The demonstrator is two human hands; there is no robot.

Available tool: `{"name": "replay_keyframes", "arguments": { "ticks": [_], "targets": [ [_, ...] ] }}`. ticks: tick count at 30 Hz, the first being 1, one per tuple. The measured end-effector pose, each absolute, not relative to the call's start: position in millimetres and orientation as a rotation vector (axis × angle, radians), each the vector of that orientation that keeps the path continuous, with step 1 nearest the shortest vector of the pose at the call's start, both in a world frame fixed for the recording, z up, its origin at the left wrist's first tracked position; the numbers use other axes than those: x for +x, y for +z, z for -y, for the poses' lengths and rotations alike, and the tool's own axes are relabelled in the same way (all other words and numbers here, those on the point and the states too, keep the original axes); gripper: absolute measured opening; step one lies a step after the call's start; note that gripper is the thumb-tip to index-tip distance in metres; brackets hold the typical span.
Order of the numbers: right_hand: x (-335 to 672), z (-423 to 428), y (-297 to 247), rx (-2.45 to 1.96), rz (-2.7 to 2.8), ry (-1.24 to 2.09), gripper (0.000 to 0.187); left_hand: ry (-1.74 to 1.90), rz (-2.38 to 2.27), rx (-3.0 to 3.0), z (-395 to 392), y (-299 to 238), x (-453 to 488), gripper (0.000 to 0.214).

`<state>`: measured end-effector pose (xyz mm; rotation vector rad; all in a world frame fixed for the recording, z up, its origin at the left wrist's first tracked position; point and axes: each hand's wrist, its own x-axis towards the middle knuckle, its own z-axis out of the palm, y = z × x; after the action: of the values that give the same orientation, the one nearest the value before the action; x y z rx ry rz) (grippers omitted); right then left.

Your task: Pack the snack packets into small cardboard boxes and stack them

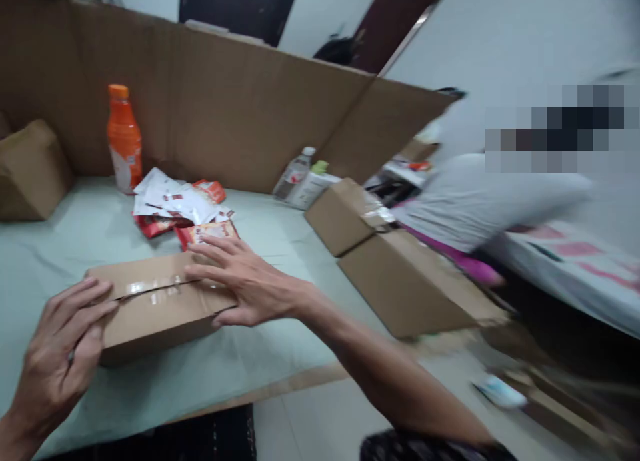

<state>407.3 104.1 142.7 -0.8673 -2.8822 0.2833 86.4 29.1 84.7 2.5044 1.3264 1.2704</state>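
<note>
A closed cardboard box point(165, 314) rests on the pale green table cover, with clear tape point(155, 289) across part of its top seam. My left hand point(70, 341) grips the box's left end, fingers over the top edge. Around the right end is my right hand point(245, 281), its fingers spread over the top and its thumb at the front corner. Just behind the box lies a pile of white packets point(175, 198) and red packets point(207, 233). An orange bottle point(125, 141) stands upright beyond them.
Tall cardboard panels point(225, 108) wall off the table's back. A clear bottle point(296, 174) leans at the back right, near more cardboard boxes point(400, 288). Another box point(33, 171) sits at the far left. A person in a grey top point(495, 194) bends over at the right.
</note>
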Motion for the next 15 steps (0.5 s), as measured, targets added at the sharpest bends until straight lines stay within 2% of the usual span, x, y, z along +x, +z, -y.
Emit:
{"name": "replay_keyframes", "arguments": {
  "ticks": [3,6,10,15],
  "targets": [
    [397.9,-121.0,141.8,-0.861,2.936,0.306,0.097,1.309,-1.298,2.456,-36.6,78.4,80.9,0.049],
    [393.4,-118.4,134.5,-0.852,2.923,0.300,0.094,1.379,-1.289,2.434,-35.3,73.7,80.0,0.056],
    [402.3,-74.7,132.3,-0.883,2.847,0.331,0.087,1.400,-1.319,2.517,-10.6,71.8,88.6,0.061],
    [454.7,-3.1,129.2,-1.022,2.704,0.481,0.088,1.209,-1.176,2.565,21.4,70.9,129.5,0.059]
  ]
}}
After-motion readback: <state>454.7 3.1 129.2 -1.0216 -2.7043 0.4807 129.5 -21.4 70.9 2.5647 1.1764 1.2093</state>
